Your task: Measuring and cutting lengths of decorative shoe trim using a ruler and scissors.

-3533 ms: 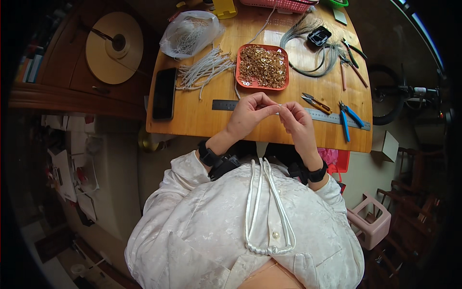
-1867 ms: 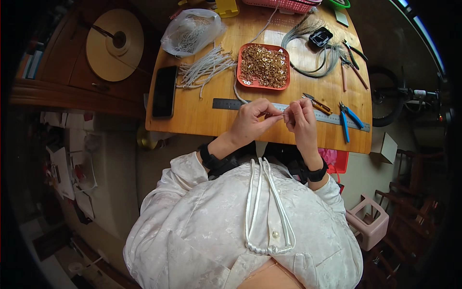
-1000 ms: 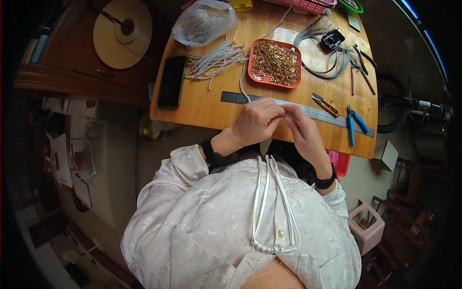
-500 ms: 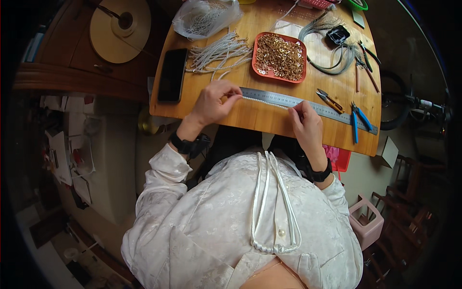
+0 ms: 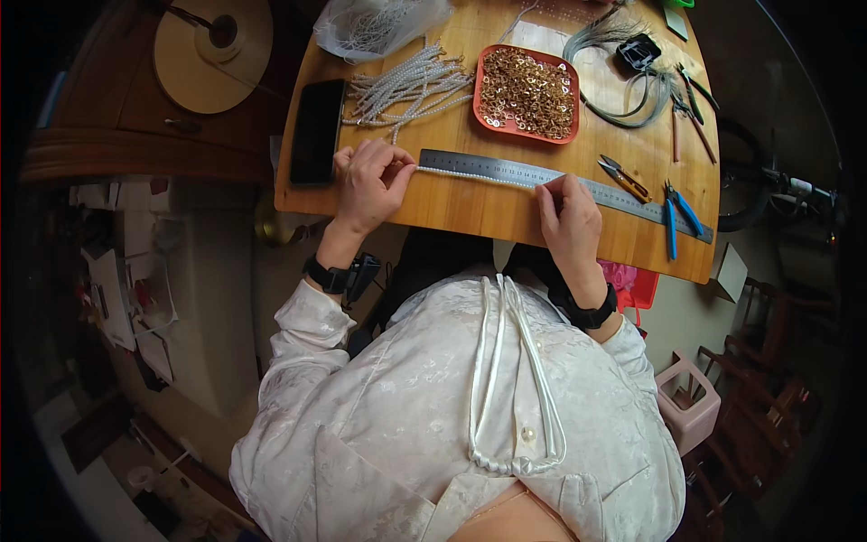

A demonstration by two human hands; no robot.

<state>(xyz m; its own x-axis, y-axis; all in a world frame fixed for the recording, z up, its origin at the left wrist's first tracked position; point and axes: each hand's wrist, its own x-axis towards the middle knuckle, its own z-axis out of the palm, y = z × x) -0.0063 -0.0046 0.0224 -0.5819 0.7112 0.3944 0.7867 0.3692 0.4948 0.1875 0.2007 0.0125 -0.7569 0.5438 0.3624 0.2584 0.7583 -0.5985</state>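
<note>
A thin string of small white beads is stretched between my two hands along the near edge of a steel ruler. My left hand pinches its left end, a little beyond the ruler's left end. At the other end, my right hand grips the string between thumb and fingers, over the ruler's near edge. Beyond the ruler stands a red tray heaped with small gold-coloured metal pieces. Several bead strands lie bundled to the left of the tray.
A black phone lies at the table's left. On the right are thread snips, blue-handled cutters, pliers and a coil of grey cord. A clear plastic bag sits at the back left.
My left hand has moved left, past the ruler's end, and the visible span of bead string is longer. My right hand stays near the same part of the ruler.
</note>
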